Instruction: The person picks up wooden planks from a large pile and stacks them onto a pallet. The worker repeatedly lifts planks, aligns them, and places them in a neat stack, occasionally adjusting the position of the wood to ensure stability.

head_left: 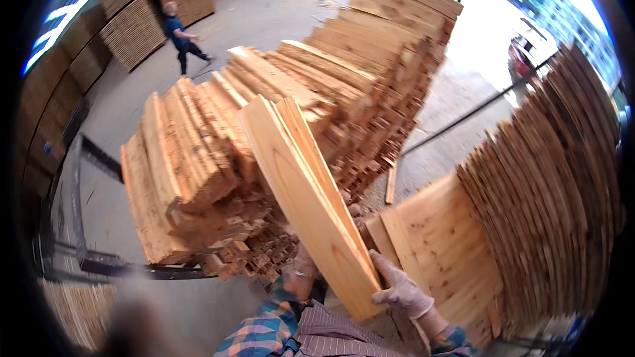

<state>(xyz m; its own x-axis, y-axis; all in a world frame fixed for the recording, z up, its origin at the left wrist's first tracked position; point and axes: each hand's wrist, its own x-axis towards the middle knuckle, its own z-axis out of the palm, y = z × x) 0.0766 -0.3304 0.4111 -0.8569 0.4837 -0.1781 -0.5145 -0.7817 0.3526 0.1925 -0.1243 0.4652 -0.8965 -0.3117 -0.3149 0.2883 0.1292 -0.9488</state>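
Two or so long, pale wooden boards (311, 218) slant up and away from me, lying against each other with their far ends over a big timber pile (264, 79). Behind them my left hand (305, 263) is partly hidden; it is closed around the boards, and fingertips show past their right edge. My right hand (405, 293), in a pale glove, grips the right side of the boards close to their near end. The thumb lies along the edge and the fingers are against the broad face.
Right of me, a stack of boards on edge (542, 198) stands beside flat-lying boards (443, 244). A dark metal bar (476, 109) runs behind it. At left is a black metal frame (83, 205). Farther back, a person (178, 36) walks near tall lumber stacks (132, 30).
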